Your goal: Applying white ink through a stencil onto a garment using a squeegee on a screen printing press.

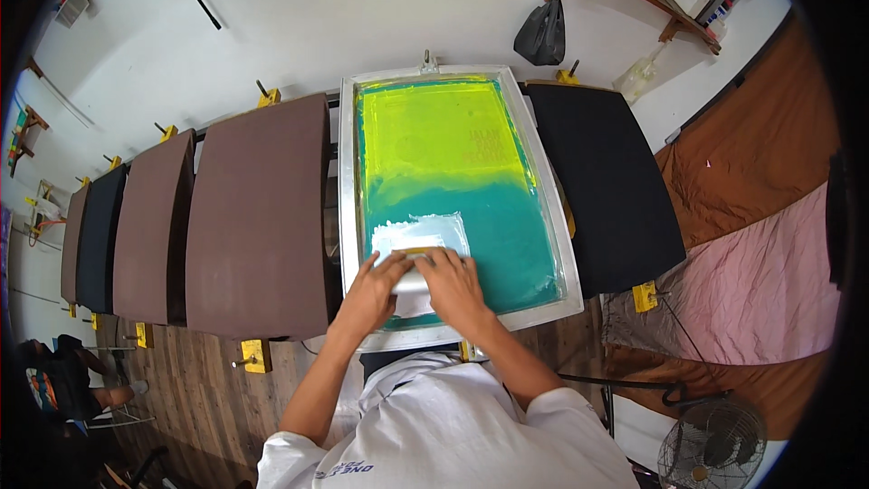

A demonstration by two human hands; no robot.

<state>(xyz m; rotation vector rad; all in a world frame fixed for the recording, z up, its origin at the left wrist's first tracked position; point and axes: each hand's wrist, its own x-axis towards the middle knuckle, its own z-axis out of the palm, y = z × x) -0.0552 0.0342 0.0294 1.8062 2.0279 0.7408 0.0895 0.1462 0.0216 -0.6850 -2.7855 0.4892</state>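
I see a loose white T-shirt (480, 426), softly creased, its short wide sleeves (291, 458) baring the forearms (319, 385), dark-blue lettering (351, 471) printed on the wearer's left.

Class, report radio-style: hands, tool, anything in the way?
Left hand and right hand gripping squeegee. Squeegee on screen, near end. White patch just beyond it; metal frame around.

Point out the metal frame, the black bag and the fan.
Metal frame (348, 190), head view: its left bar.
Black bag (540, 36), head view: its bulging middle.
Fan (712, 444), head view: its round wire grille.
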